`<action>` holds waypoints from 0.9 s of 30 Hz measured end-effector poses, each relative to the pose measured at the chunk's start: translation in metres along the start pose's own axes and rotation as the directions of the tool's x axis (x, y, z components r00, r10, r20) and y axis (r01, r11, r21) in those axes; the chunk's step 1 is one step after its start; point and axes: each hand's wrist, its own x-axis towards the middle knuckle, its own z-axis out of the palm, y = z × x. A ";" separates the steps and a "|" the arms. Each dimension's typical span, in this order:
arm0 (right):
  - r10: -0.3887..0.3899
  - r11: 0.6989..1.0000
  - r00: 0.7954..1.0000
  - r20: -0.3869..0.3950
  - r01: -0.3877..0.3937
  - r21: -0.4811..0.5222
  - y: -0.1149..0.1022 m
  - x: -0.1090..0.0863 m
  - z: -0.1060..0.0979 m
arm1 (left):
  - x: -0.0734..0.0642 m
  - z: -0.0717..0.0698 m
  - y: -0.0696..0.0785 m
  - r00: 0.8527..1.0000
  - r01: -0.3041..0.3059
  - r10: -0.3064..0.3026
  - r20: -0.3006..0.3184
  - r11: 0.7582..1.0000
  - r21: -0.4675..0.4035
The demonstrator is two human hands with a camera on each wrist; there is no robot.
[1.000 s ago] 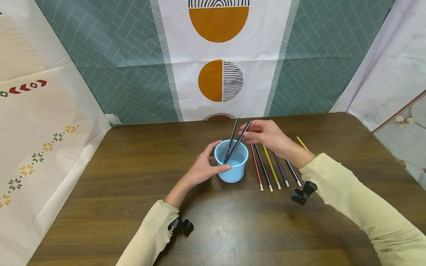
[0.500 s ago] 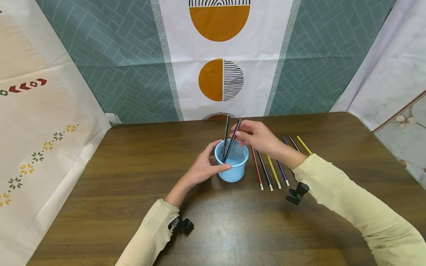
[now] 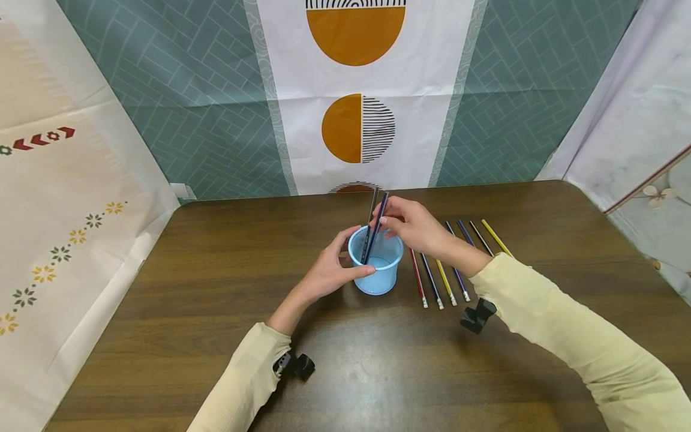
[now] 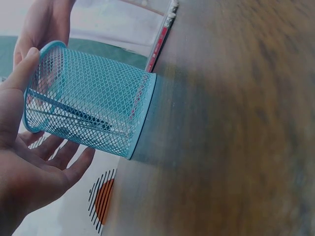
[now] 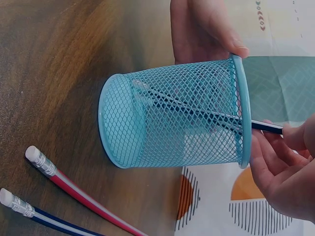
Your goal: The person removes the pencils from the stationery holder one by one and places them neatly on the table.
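A light-blue mesh pencil cup (image 3: 384, 281) stands upright on the table. My left hand (image 3: 327, 273) holds it from the left, thumb at the near rim and fingers round the far side. My right hand (image 3: 415, 227) is over the cup's right rim and pinches a dark blue pencil (image 5: 266, 127) by its upper part. The pencil's lower end is inside the cup, seen through the mesh. A black pencil (image 3: 373, 200) leans in the cup just left of it. In the left wrist view, the fingers (image 4: 74, 164) of my left hand lie along the mesh.
Right of the cup several pencils lie in a row on the brown wooden table (image 3: 216, 300), among them a red pencil (image 3: 418, 279) and a yellow pencil (image 3: 495, 236). My right forearm crosses above the row. A patterned cloth (image 3: 410, 144) hangs behind the table.
My right hand has moved left with the dark blue pencil, which now stands steeper, close to the black one. The black pencil has tilted more upright. My left hand and the cup have stayed put.
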 end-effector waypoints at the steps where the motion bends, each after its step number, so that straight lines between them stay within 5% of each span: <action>1: -0.004 1.000 1.000 -0.003 0.004 -0.007 0.000 0.000 0.000 | 0.000 0.000 0.000 1.000 0.002 -0.002 0.000 1.000 0.002; 5: -0.016 1.000 1.000 -0.017 0.016 -0.025 0.000 -0.002 -0.002 | 0.001 0.000 -0.001 1.000 0.022 -0.022 0.002 1.000 0.008; 13: -0.014 1.000 0.999 -0.031 0.014 0.002 -0.003 -0.004 -0.009 | 0.012 0.001 -0.032 1.000 0.011 -0.011 -0.013 1.000 -0.011; 27: -0.017 0.998 0.996 -0.092 0.012 -0.058 -0.009 -0.011 -0.024 | 0.012 0.002 -0.035 0.999 -0.016 0.016 -0.040 1.000 0.012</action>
